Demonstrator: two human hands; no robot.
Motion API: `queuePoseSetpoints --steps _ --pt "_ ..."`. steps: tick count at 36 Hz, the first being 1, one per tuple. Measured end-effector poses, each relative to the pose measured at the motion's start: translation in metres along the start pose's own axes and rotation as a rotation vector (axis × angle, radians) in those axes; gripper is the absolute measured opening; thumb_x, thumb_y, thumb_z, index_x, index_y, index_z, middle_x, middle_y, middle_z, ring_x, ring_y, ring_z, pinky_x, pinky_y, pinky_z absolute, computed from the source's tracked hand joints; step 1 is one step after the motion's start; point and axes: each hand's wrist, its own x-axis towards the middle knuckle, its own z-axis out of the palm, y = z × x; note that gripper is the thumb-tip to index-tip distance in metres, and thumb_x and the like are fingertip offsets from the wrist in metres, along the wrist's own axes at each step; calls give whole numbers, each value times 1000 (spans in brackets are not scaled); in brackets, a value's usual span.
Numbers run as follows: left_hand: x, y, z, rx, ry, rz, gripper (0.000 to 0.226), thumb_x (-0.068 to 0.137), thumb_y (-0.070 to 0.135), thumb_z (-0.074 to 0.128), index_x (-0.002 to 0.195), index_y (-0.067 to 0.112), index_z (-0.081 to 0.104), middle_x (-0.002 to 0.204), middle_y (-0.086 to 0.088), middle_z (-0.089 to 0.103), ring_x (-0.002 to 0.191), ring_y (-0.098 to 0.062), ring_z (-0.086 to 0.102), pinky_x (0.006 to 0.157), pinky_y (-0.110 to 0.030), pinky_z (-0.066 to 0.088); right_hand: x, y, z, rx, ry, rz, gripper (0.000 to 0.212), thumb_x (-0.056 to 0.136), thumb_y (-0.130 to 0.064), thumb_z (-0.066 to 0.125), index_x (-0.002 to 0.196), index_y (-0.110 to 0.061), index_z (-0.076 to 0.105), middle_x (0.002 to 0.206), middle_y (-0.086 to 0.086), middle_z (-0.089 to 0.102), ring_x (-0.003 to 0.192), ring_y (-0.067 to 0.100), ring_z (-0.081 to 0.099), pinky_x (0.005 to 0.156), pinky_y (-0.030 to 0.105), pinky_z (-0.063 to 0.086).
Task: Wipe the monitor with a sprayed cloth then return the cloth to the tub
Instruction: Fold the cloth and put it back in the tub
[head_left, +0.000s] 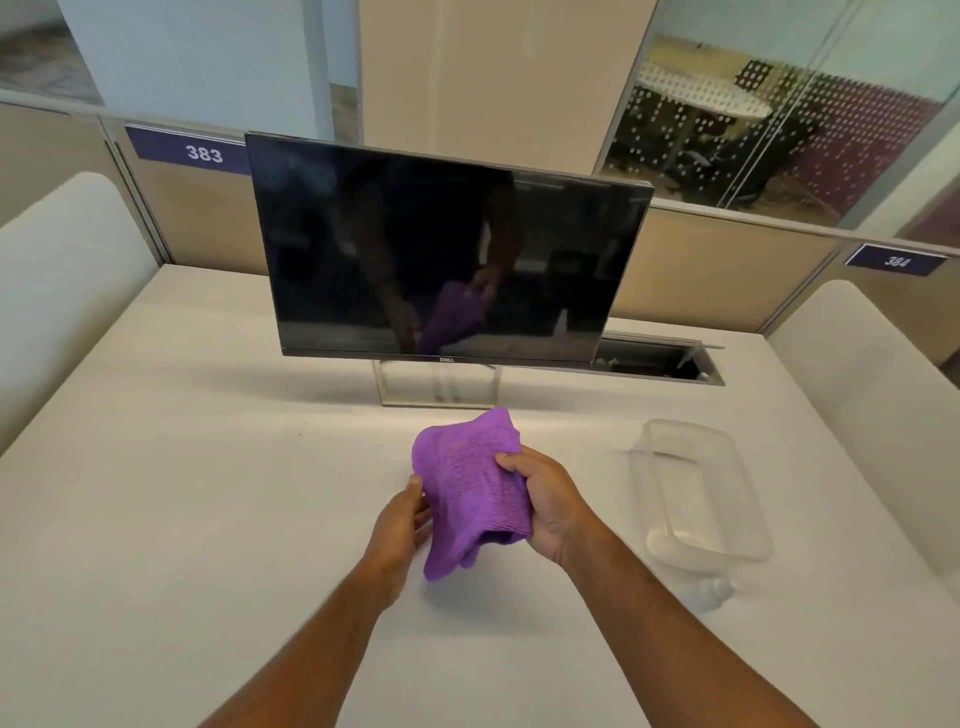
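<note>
A purple cloth (470, 488) hangs above the white desk, held between both hands. My right hand (545, 506) grips its right side with the thumb on top. My left hand (402, 519) pinches its left edge. The dark monitor (441, 249) stands switched off on a metal stand behind the cloth, and the cloth and my hands are mirrored in its screen. A clear plastic tub (753, 551) sits on the desk to the right of my right hand and holds nothing. A small clear spray bottle (714, 592) lies just in front of the tub, partly hidden by my right forearm.
The white desk (182, 493) is bounded by beige partitions at the back and white dividers on both sides. An open cable slot (660, 361) lies behind the monitor's right end. Partition labels read 383 and 384.
</note>
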Motion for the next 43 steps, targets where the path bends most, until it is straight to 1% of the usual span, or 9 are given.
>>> queuePoseSetpoints --steps 6,10,13,15,19,24,32,37,43 --pt "-10 -7 11 -241 -185 -106 75 98 67 34 136 9 62 125 -18 70 103 -31 72 80 -41 60 -7 -5 -13 61 -58 -5 21 93 -19 65 110 -11 74 102 15 77 83 29 76 70 39 60" --pt "-13 -8 11 -400 -269 -219 86 88 79 44 134 9 64 133 -21 66 115 -39 67 89 -49 57 -9 -9 -21 62 -66 -22 20 95 -22 65 108 -12 76 104 15 77 87 30 76 72 40 60" --pt "-14 -4 9 -389 -235 -169 64 92 59 63 135 12 64 133 -16 66 120 -37 65 97 -51 54 -9 -14 -30 -28 -19 -52 23 100 -23 60 115 -12 74 109 16 76 97 34 73 75 41 60" --pt "-14 -1 6 -317 -155 -146 52 87 38 74 130 9 67 124 -15 72 110 -34 71 88 -46 60 -8 -16 -38 -183 42 -97 22 104 -22 54 116 -16 71 112 14 75 102 33 72 77 41 60" --pt "-15 6 4 -177 -56 -98 34 91 21 73 122 7 69 109 -15 76 93 -32 76 66 -38 61 -3 -15 -56 -469 129 -170 23 109 -19 47 122 -19 66 116 7 70 104 26 69 84 37 61" --pt "-15 15 16 -135 -79 -57 31 95 16 69 126 13 65 109 -14 76 100 -34 74 69 -40 61 -1 -18 -75 -704 126 -269 25 109 -19 47 128 -23 63 118 -1 68 105 18 67 79 27 60" --pt "-11 45 47 -93 -244 168 26 101 12 57 123 18 70 119 -17 72 103 -29 73 77 -38 60 -16 -51 -103 -617 138 -517 45 104 -5 53 97 -44 76 98 -15 76 93 7 72 67 18 57" --pt "-6 55 67 14 -331 170 32 104 13 47 91 17 75 114 -13 69 105 -34 64 70 -39 57 -21 -68 -129 -570 124 -543 34 100 4 55 80 -13 76 104 -10 76 103 21 71 75 29 62" --pt "6 49 107 105 -305 139 33 101 11 48 87 14 79 105 -6 74 101 -30 66 72 -39 59 -15 -74 -167 -459 250 -440 32 98 -1 53 78 -11 76 95 0 78 88 24 72 71 27 59"
